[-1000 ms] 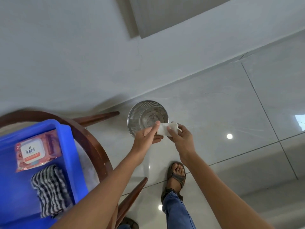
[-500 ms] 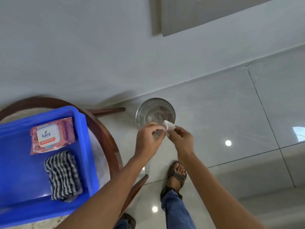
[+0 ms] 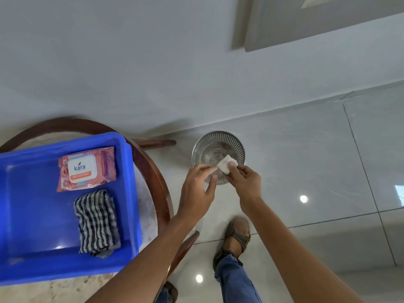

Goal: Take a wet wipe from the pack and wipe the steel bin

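Note:
A round perforated steel bin (image 3: 218,147) stands on the floor by the wall, seen from above. Over its near rim my right hand (image 3: 246,182) pinches a small folded white wet wipe (image 3: 226,164) between thumb and fingers. My left hand (image 3: 200,189) hovers just left of the wipe, fingers spread, one fingertip near its edge. The pink wet wipe pack (image 3: 86,168), lid shut, lies in a blue tray (image 3: 129,215) at the left.
The blue tray rests on a round table with a dark wooden rim (image 3: 157,178) and also holds a folded black-and-white checked cloth (image 3: 96,221). My sandalled foot (image 3: 237,232) stands on the glossy tiled floor below the bin. A pale wall runs behind.
The view has shifted so the tray shows more fully. My left hand has let go of the wipe and opened; the right hand keeps the wipe, now folded smaller, over the bin.

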Demonstrator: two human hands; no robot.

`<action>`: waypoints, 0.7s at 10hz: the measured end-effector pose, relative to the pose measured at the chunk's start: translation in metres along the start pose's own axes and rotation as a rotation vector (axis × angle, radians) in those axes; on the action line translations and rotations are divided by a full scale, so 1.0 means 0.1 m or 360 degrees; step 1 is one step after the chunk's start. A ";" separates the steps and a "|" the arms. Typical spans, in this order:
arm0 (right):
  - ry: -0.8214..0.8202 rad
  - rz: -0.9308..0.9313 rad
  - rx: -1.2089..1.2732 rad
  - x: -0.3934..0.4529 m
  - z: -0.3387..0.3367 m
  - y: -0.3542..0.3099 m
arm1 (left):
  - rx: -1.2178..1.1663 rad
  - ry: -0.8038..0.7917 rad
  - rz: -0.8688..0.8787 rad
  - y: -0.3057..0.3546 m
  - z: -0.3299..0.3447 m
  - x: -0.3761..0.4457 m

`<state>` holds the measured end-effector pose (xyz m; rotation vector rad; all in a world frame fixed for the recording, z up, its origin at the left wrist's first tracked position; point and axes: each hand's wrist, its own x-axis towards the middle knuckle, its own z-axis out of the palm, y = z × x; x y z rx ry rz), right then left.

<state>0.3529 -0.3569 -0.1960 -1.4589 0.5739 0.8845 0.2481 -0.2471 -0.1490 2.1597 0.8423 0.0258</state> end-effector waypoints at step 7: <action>0.0387 -0.0248 -0.1025 -0.30 0.16 0.17 | -0.0063 0.0145 0.0184 0.03 -0.90 -0.13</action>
